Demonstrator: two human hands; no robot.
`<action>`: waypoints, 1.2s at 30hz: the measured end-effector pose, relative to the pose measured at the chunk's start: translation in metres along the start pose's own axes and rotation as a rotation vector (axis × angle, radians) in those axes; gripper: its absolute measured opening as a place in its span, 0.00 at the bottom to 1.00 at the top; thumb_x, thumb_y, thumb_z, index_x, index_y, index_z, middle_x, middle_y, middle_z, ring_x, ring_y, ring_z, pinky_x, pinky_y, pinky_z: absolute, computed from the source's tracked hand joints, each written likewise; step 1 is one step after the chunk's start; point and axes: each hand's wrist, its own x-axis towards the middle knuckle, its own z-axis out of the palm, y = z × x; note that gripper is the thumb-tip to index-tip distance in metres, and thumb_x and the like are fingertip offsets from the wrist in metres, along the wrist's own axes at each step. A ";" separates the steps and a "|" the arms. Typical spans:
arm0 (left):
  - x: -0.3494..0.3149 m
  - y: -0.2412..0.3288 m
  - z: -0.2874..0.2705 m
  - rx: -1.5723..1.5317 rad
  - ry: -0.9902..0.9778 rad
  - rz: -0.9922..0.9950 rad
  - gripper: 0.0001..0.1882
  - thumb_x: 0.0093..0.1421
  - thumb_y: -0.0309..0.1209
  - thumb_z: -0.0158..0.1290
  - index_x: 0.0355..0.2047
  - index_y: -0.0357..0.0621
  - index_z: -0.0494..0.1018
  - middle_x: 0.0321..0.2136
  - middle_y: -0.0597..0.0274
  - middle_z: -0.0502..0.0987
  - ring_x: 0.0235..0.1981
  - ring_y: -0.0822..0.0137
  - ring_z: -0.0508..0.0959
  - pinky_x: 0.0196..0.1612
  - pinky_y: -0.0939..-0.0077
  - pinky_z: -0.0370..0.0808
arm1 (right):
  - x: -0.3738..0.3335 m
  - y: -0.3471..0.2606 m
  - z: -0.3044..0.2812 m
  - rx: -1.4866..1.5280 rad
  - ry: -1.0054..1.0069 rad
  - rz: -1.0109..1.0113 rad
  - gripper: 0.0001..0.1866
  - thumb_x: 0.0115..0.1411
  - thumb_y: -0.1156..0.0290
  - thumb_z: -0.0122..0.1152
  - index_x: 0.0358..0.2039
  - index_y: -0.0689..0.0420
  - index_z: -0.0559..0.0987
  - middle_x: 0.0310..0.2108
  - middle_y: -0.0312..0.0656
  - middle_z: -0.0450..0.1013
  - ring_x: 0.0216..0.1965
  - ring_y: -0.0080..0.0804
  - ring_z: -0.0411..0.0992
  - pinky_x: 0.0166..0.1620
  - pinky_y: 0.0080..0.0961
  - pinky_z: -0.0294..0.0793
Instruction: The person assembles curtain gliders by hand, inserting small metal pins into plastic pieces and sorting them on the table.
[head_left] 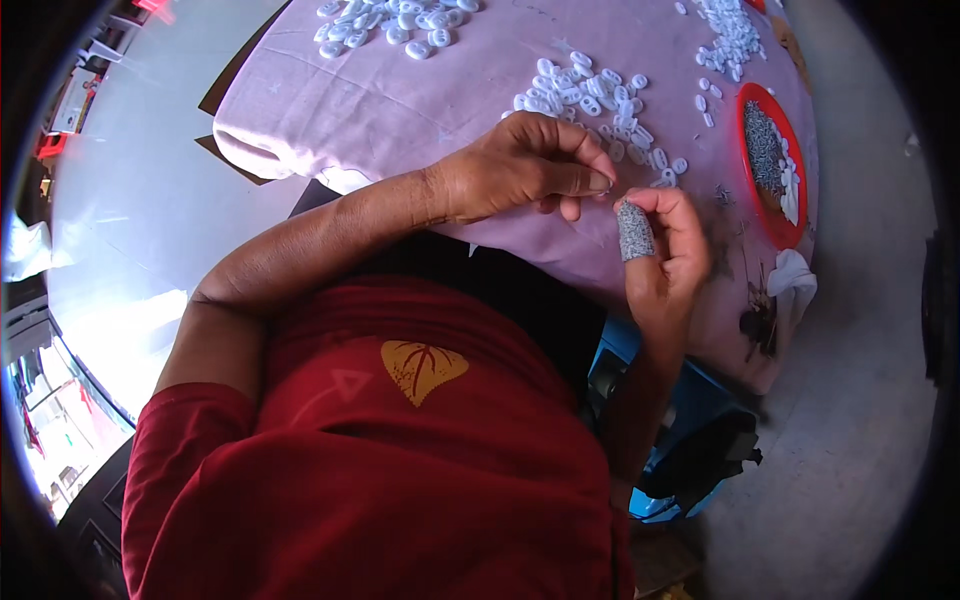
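- Pressing thumb against forefinger, the left hand [535, 165] sits at ten o'clock from the point between both hands; whatever shows at its tips is too small to make out.
- The right hand [680, 240], at four o'clock, also has thumb and forefinger tips brought together; I cannot tell whether anything sits between them. A grey speckled wrap [636, 232] covers its thumb.
- At twelve o'clock, just beyond the left hand, the white oval pieces [585, 92] lie loosely heaped on a pink tablecloth [440, 105].
- Well apart at ten o'clock lies a second heap [400, 20] of ovals; smaller white pieces [730, 42] spread at one o'clock.
- Near three o'clock, a red tray [786, 236] holds small grey bits [764, 150].
- At four o'clock, a white cloth [792, 283] lies beside a dark tangle [758, 322].
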 end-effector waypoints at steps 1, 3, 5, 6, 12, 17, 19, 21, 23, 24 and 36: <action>0.000 -0.002 0.000 0.018 0.009 0.055 0.08 0.64 0.30 0.57 0.41 0.42 0.78 0.32 0.65 0.82 0.22 0.83 0.75 0.22 0.92 0.67 | 0.000 0.001 0.002 0.002 -0.004 0.000 0.09 0.59 0.83 0.51 0.41 0.64 0.73 0.37 0.38 0.72 0.40 0.21 0.70 0.46 0.17 0.69; -0.001 0.000 0.000 -0.009 0.011 0.036 0.08 0.64 0.30 0.57 0.41 0.42 0.79 0.31 0.66 0.82 0.21 0.84 0.74 0.22 0.92 0.67 | 0.000 0.001 0.005 0.044 0.003 -0.023 0.09 0.58 0.83 0.52 0.40 0.63 0.73 0.37 0.37 0.72 0.39 0.20 0.69 0.44 0.16 0.69; -0.003 0.002 -0.001 -0.034 0.011 0.016 0.08 0.63 0.29 0.58 0.41 0.42 0.79 0.31 0.66 0.82 0.20 0.84 0.73 0.22 0.92 0.67 | 0.000 0.002 0.008 0.070 0.011 -0.003 0.08 0.58 0.83 0.55 0.39 0.63 0.74 0.35 0.35 0.71 0.36 0.17 0.68 0.41 0.14 0.68; -0.003 0.002 -0.001 -0.032 0.016 0.005 0.08 0.63 0.29 0.58 0.42 0.42 0.79 0.31 0.66 0.82 0.21 0.84 0.74 0.22 0.92 0.67 | 0.000 0.002 0.008 0.091 0.025 0.018 0.08 0.58 0.83 0.58 0.38 0.62 0.75 0.33 0.33 0.71 0.34 0.14 0.67 0.37 0.12 0.67; -0.003 -0.002 -0.001 -0.033 0.005 0.020 0.10 0.63 0.28 0.57 0.44 0.41 0.79 0.31 0.63 0.82 0.21 0.84 0.75 0.22 0.91 0.67 | 0.000 0.004 0.010 0.269 0.099 0.000 0.09 0.57 0.85 0.59 0.38 0.62 0.75 0.34 0.33 0.71 0.35 0.14 0.68 0.39 0.11 0.67; -0.004 -0.002 -0.002 -0.030 -0.005 0.028 0.10 0.63 0.26 0.57 0.45 0.40 0.78 0.32 0.62 0.82 0.23 0.83 0.76 0.23 0.91 0.69 | -0.002 0.000 0.007 0.184 0.095 0.000 0.10 0.56 0.86 0.58 0.39 0.63 0.75 0.34 0.33 0.71 0.35 0.16 0.68 0.40 0.12 0.67; -0.003 -0.005 -0.003 -0.036 -0.044 0.084 0.11 0.63 0.26 0.57 0.45 0.39 0.78 0.33 0.61 0.82 0.26 0.81 0.77 0.27 0.90 0.71 | -0.003 0.003 0.004 0.114 0.053 0.016 0.11 0.55 0.87 0.55 0.40 0.64 0.74 0.36 0.36 0.72 0.38 0.19 0.70 0.44 0.15 0.68; -0.002 -0.007 -0.002 -0.029 -0.036 0.097 0.11 0.63 0.26 0.57 0.45 0.38 0.78 0.33 0.61 0.82 0.27 0.81 0.77 0.28 0.89 0.72 | -0.003 0.006 0.004 0.080 0.040 0.000 0.11 0.55 0.87 0.56 0.39 0.64 0.74 0.35 0.36 0.71 0.37 0.19 0.69 0.43 0.14 0.68; -0.003 -0.007 -0.002 -0.022 -0.028 0.111 0.10 0.63 0.26 0.57 0.45 0.38 0.78 0.33 0.61 0.82 0.27 0.80 0.76 0.29 0.89 0.73 | -0.004 0.006 0.003 0.078 0.038 0.012 0.11 0.55 0.87 0.56 0.39 0.64 0.74 0.35 0.35 0.71 0.37 0.18 0.69 0.43 0.14 0.68; -0.003 -0.005 -0.001 0.019 -0.030 0.100 0.10 0.63 0.26 0.57 0.44 0.37 0.78 0.33 0.61 0.81 0.27 0.80 0.76 0.29 0.88 0.73 | -0.004 0.006 0.003 0.075 0.036 0.023 0.10 0.55 0.87 0.56 0.38 0.64 0.74 0.34 0.35 0.71 0.36 0.18 0.69 0.43 0.14 0.68; -0.003 -0.005 -0.001 0.057 -0.042 0.127 0.10 0.63 0.24 0.56 0.44 0.36 0.78 0.32 0.62 0.81 0.26 0.81 0.74 0.29 0.88 0.73 | -0.002 0.007 0.002 0.073 0.002 0.006 0.09 0.55 0.86 0.56 0.38 0.64 0.74 0.32 0.34 0.71 0.34 0.16 0.68 0.40 0.13 0.68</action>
